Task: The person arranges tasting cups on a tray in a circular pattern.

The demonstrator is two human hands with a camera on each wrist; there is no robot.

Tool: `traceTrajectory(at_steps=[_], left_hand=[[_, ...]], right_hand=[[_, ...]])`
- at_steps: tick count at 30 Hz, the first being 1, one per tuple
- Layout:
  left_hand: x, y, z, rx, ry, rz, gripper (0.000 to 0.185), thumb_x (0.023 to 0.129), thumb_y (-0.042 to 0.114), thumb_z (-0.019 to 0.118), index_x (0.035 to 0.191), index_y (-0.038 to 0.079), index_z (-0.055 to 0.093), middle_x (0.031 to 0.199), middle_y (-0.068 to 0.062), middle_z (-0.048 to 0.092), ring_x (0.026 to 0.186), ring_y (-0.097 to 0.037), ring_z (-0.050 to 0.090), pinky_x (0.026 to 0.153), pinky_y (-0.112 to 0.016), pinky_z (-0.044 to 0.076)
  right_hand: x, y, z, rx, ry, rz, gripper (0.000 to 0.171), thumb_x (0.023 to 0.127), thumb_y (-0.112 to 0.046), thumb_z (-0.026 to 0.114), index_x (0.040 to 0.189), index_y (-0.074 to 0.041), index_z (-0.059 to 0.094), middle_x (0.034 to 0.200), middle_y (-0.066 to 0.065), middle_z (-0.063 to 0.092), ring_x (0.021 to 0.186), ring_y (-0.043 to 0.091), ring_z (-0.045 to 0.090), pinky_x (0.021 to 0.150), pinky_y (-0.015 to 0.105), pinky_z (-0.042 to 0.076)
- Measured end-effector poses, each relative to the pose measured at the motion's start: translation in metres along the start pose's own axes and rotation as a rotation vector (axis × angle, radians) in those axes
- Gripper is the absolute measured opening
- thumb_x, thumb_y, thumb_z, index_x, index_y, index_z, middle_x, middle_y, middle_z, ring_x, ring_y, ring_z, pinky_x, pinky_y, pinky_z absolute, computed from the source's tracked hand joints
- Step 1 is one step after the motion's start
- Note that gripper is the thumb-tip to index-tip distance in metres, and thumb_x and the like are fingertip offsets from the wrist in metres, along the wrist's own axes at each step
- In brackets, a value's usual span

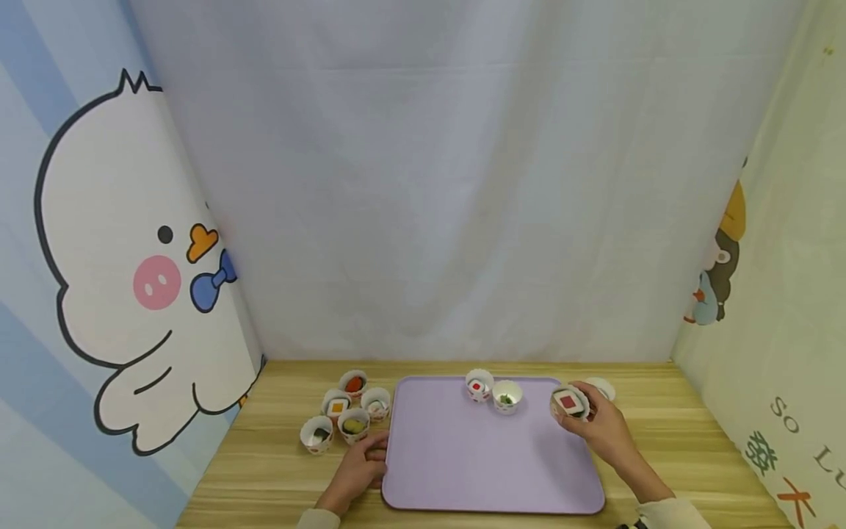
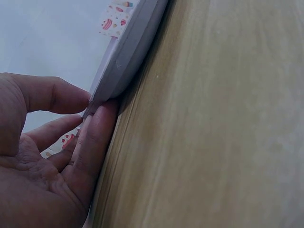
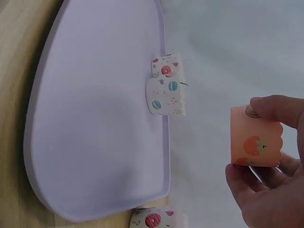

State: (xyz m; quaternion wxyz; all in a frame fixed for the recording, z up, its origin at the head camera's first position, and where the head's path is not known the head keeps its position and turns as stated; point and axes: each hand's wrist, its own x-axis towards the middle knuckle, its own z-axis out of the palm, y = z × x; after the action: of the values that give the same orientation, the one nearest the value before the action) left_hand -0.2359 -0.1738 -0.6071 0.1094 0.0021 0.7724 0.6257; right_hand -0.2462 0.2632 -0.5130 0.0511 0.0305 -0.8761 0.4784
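My right hand (image 1: 603, 430) grips a paper baking cup (image 3: 254, 137), peach with strawberry prints, above the right side of the lilac tray (image 1: 489, 463). In the head view, a white square sushi roll (image 1: 568, 401) with a red centre sits inside that cup. At the tray's left edge, my left hand (image 2: 47, 137) pinches the rim between thumb and fingers. Two printed cups stand at the tray's back edge: one (image 1: 479, 386) holds a roll with a red centre, the other (image 1: 507, 397) something small and green.
Left of the tray, several filled paper cups (image 1: 353, 425) cluster on the wooden table (image 1: 258, 470), close to my left hand. Another cup (image 1: 603, 387) stands behind my right hand, off the tray. A pale curtain (image 1: 423, 220) hangs behind the table.
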Motion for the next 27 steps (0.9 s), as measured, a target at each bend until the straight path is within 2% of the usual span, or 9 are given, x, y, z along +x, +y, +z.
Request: traceTrajectory(at_steps=[3,8,18,27], left_hand=[[0.0,0.001,0.0,0.006,0.003,-0.001,0.067,0.074,-0.006,0.057,0.14,-0.006,0.046,0.123,-0.023,0.056,0.094,-0.017,0.059,0.06,-0.035,0.057],[-0.001,0.002,0.0,0.008,-0.002,-0.006,0.068,0.074,-0.004,0.058,0.141,-0.004,0.046,0.123,-0.021,0.055,0.094,-0.016,0.058,0.059,-0.034,0.057],[0.0,0.002,0.0,0.013,-0.005,-0.006,0.068,0.074,-0.004,0.058,0.141,-0.005,0.045,0.123,-0.022,0.055,0.094,-0.016,0.059,0.059,-0.034,0.057],[0.0,0.002,0.0,0.023,0.001,0.004,0.068,0.073,-0.004,0.058,0.14,-0.005,0.047,0.123,-0.021,0.055,0.094,-0.016,0.059,0.059,-0.034,0.057]], right_hand=[[0.002,0.001,0.01,-0.018,0.015,-0.003,0.066,0.082,-0.017,0.078,0.139,-0.005,0.049,0.127,0.024,0.06,0.111,0.032,0.06,0.076,0.024,0.053],[0.004,0.002,0.024,-0.044,0.026,0.016,0.071,0.081,-0.016,0.079,0.142,-0.002,0.046,0.129,0.025,0.06,0.114,0.035,0.06,0.087,0.037,0.055],[0.013,0.012,0.054,0.011,0.069,0.054,0.065,0.075,-0.013,0.083,0.133,-0.004,0.054,0.124,0.022,0.063,0.105,0.025,0.059,0.081,0.025,0.05],[0.015,0.017,0.074,-0.057,0.074,0.089,0.065,0.075,-0.018,0.083,0.132,-0.006,0.056,0.122,0.02,0.065,0.1,0.025,0.06,0.077,0.03,0.048]])
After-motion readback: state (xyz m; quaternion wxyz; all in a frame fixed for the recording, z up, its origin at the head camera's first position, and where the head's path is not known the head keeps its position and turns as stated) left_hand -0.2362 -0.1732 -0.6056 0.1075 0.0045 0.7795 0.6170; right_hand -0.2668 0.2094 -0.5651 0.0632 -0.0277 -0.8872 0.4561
